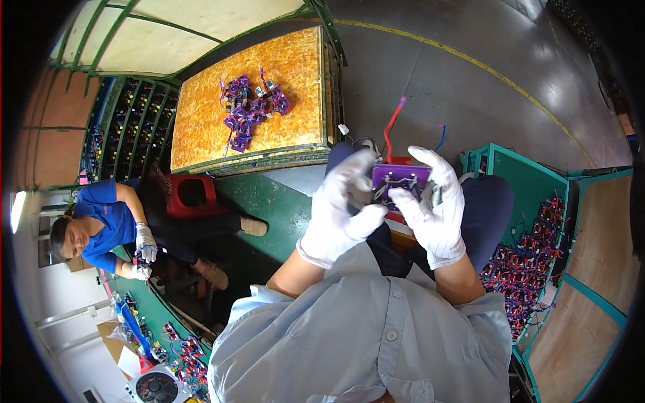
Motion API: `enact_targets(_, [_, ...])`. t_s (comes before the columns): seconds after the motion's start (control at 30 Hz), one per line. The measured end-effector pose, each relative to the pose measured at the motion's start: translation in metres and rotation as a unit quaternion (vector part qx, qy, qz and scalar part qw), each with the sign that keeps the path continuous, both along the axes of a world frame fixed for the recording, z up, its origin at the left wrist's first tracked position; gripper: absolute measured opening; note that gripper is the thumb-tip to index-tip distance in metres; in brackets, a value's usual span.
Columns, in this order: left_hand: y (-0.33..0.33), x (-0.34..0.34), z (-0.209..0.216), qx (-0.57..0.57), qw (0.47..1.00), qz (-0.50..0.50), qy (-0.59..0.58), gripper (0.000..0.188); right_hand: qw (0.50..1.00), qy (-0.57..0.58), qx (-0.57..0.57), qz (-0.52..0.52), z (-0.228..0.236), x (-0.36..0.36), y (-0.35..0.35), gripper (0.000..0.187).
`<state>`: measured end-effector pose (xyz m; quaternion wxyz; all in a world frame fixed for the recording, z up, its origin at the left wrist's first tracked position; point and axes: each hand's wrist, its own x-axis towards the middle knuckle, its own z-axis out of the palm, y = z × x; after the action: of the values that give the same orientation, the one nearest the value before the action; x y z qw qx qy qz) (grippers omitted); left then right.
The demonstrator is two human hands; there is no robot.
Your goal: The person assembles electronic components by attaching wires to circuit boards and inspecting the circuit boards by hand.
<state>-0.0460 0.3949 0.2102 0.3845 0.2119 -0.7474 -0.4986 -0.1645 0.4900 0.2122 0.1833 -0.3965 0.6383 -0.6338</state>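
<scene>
Between my hands, above my lap, is a purple circuit board (401,176) with dark and metallic parts on it. A red wire (390,131) sticks up from its far side, and a blue wire (441,138) stands out on the right. My left hand (342,211), in a white glove, grips the board's left side with bent fingers. My right hand (437,208), gloved the same way, closes on its right side, the thumb across the near face. The fingers hide parts of the board's edges. A small white connector (343,129) shows beyond my left hand.
Several purple boards lie on a yellowish wooden platform (195,127) ahead left. A green bin (514,178) on the right holds a heap of wired boards (524,275). At left, a seated person (111,215) in blue handles parts near a red stool (191,195).
</scene>
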Motion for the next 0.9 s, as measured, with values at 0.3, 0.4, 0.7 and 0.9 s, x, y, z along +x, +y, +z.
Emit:
enact_targets(0.3, [-0.004, 0.001, 0.004, -0.082, 0.992, -0.053, -0.085, 0.019, 1.000, -0.003, 0.017, 0.024, 0.023, 0.000, 0.006, 0.042])
enact_targets(0.4, [-0.004, 0.005, -0.013, -0.173, 0.979, -0.031, -0.100, 0.030, 1.000, -0.014, -0.004, 0.013, 0.024, 0.000, 0.006, 0.039])
enact_targets(0.7, [0.009, -0.007, 0.010, 0.137, 0.990, 0.009, -0.016, 0.033, 0.989, -0.144, -0.011, 0.020, 0.030, -0.008, 0.005, 0.020])
enact_targets(0.9, [0.000, -0.005, 0.010, 0.102, 0.994, 0.017, -0.020, 0.036, 0.961, -0.270, -0.031, 0.056, 0.020, -0.013, 0.006, 0.026])
